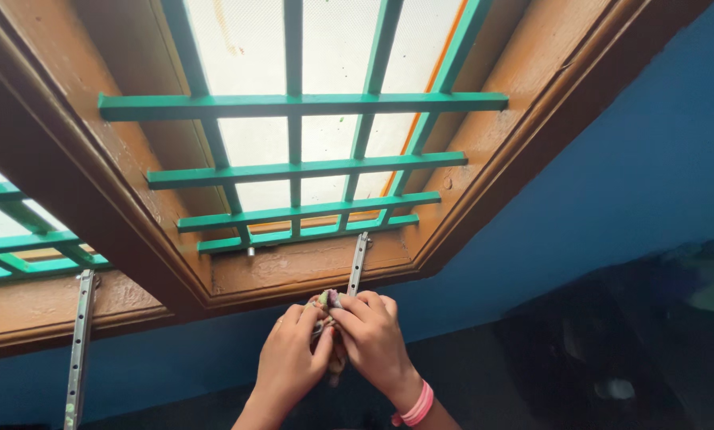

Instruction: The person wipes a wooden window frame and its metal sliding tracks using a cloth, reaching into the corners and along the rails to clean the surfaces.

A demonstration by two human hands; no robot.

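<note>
I'm pinching a bunched cloth [330, 306] between left hand [292, 362] and right hand [374, 338], both closed on it, at the near sill under the metal stay [358, 263]. Wiping looks barely started; green grille [301, 169] untouched.

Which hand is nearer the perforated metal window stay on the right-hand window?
Right. The right hand reaches the perforated metal window stay at its lower end; the left hand sits just beside and slightly lower.
</note>
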